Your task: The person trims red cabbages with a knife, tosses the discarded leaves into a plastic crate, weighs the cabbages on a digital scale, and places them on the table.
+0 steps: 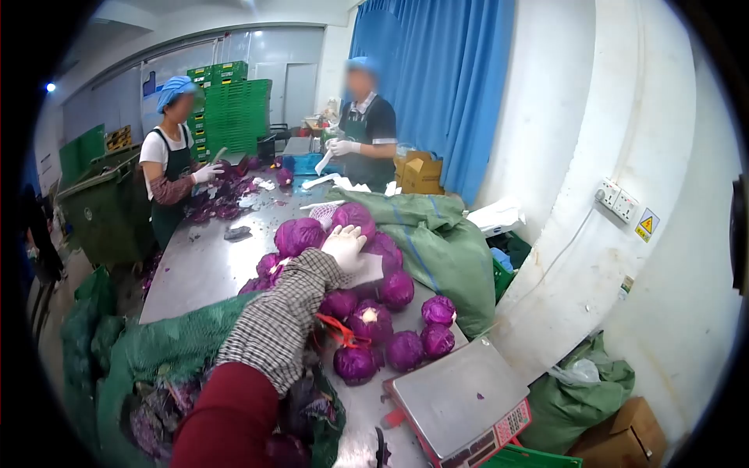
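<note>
My left hand, in a white glove, reaches out over the pile with its fingers apart. It lies against a large red cabbage and does not visibly grip it. A flat white piece sits just below the hand; whether the hand touches it I cannot tell. Beside the wrist is another red cabbage, and several more are heaped nearer to me. A cabbage with a pale cut stem lies close to a red strip. My right hand is out of view.
A metal scale stands at the table's near right corner. Green mesh sacking with cabbages lies at left, a green woven sack at right. Two co-workers in blue caps stand across the metal table.
</note>
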`<state>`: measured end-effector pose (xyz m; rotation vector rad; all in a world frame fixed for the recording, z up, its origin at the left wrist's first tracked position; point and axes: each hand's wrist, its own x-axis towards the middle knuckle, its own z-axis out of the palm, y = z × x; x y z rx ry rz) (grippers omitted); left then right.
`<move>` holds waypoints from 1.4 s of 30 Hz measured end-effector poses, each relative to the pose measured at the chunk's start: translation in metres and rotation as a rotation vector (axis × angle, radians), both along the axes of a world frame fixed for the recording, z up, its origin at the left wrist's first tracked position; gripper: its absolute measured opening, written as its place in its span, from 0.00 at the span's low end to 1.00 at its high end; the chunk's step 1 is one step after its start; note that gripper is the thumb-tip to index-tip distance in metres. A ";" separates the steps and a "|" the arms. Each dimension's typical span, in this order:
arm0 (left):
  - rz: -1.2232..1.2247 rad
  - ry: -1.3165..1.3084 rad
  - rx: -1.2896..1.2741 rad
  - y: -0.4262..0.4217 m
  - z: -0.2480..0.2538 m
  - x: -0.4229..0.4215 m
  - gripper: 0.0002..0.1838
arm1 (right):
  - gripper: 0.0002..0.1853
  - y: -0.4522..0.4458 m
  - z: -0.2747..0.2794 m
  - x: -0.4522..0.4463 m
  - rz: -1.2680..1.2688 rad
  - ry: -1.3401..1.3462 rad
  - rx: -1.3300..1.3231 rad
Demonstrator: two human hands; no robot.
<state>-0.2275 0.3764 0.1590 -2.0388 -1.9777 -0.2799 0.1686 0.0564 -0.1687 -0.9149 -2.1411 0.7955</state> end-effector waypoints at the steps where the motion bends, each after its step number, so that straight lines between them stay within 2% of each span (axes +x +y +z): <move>1: -0.030 -0.009 0.020 -0.017 -0.005 0.003 0.33 | 0.15 0.000 0.002 -0.003 -0.037 0.009 0.111; 2: -0.087 -0.080 0.048 -0.045 -0.004 0.013 0.31 | 0.14 0.001 0.016 -0.001 -0.069 -0.066 0.277; 3: -0.189 -0.032 0.054 -0.071 -0.011 0.013 0.32 | 0.12 -0.001 0.025 0.002 -0.087 -0.138 0.441; 5: -0.291 -0.072 -0.059 -0.149 -0.008 0.025 0.33 | 0.08 -0.004 -0.002 -0.004 -0.178 0.049 -0.447; 7: -0.263 -0.104 -0.020 -0.233 -0.008 0.026 0.33 | 0.16 0.001 0.063 -0.003 -0.110 0.213 -0.814; 9: -0.065 -0.200 -0.056 -0.317 0.013 0.033 0.32 | 0.14 -0.002 0.086 -0.009 -0.091 0.258 -0.738; 11: 0.095 -0.183 0.184 -0.392 -0.005 0.029 0.31 | 0.14 0.002 0.068 -0.008 -0.114 0.291 -0.873; 13: 0.273 -0.315 0.210 -0.452 -0.008 0.049 0.32 | 0.14 0.000 0.073 -0.012 -0.115 0.369 -0.917; 16: 0.303 -0.342 0.142 -0.510 -0.037 0.073 0.33 | 0.14 0.006 0.046 -0.015 -0.107 0.456 -0.938; 19: 0.281 -0.410 0.053 -0.540 -0.079 0.104 0.36 | 0.14 0.005 0.029 -0.009 -0.040 0.505 -0.916; 22: 0.404 -0.297 -0.045 -0.561 -0.103 0.131 0.41 | 0.14 0.010 0.028 -0.006 -0.016 0.580 -1.007; 23: 0.415 -0.382 -0.062 -0.568 -0.108 0.135 0.46 | 0.15 0.007 0.033 -0.007 -0.022 0.603 -1.062; 24: 0.476 -0.471 -0.109 -0.574 -0.123 0.136 0.49 | 0.15 0.005 0.037 -0.008 -0.051 0.429 -0.901; 26: 0.580 -0.651 -0.170 -0.587 -0.136 0.149 0.59 | 0.16 0.005 0.037 -0.007 -0.055 0.428 -0.892; 27: 0.553 -0.609 -0.123 -0.593 -0.136 0.159 0.61 | 0.17 0.008 0.036 -0.009 -0.056 0.436 -0.887; 30: 0.425 -0.463 -0.007 -0.601 -0.142 0.178 0.58 | 0.13 0.004 0.040 -0.009 -0.038 0.460 -0.872; 33: 0.347 -0.670 0.016 -0.608 -0.142 0.182 0.61 | 0.13 0.003 0.048 -0.009 -0.037 0.398 -0.843; 35: 0.472 -0.686 -0.115 -0.605 -0.144 0.188 0.65 | 0.16 0.005 0.045 -0.007 -0.036 0.344 -0.825; 36: 0.412 -0.722 -0.060 -0.605 -0.153 0.185 0.67 | 0.16 0.004 0.044 -0.007 -0.038 0.347 -0.821; 40: 0.229 -0.593 -0.112 -0.601 -0.155 0.178 0.64 | 0.16 0.002 0.050 -0.009 -0.029 0.300 -0.803; 42: 0.259 -0.704 -0.053 -0.602 -0.163 0.171 0.62 | 0.16 -0.004 0.056 -0.009 -0.022 0.251 -0.791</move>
